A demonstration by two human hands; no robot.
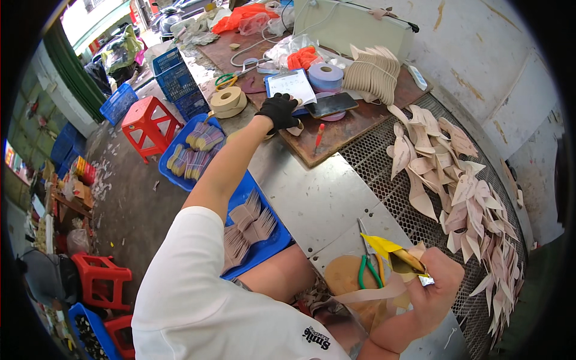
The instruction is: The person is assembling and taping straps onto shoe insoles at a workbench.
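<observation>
My left hand (278,112), in a black fingerless glove, reaches across to the near left edge of the wooden board. Its bent fingertips are beside a clipboard with a white sheet (293,87); what they grip, if anything, is hidden. A small beige piece (294,128) lies just below them. My right hand (437,277) is raised above the metal worktop at the lower right, fingers closed around a torn yellow packet (387,247) with a silvery inside. Green-handled scissors (364,271) lie beside it, and a pale strip (373,293) runs near the wrist.
A phone (331,105), red screwdriver (319,135) and lilac tape roll (326,77) lie on the board (312,147). Beige shoe-insole-shaped pieces (459,186) heap on the mesh at right. Blue crates (276,246) hold bundled pieces at left. A red stool (147,126) stands behind.
</observation>
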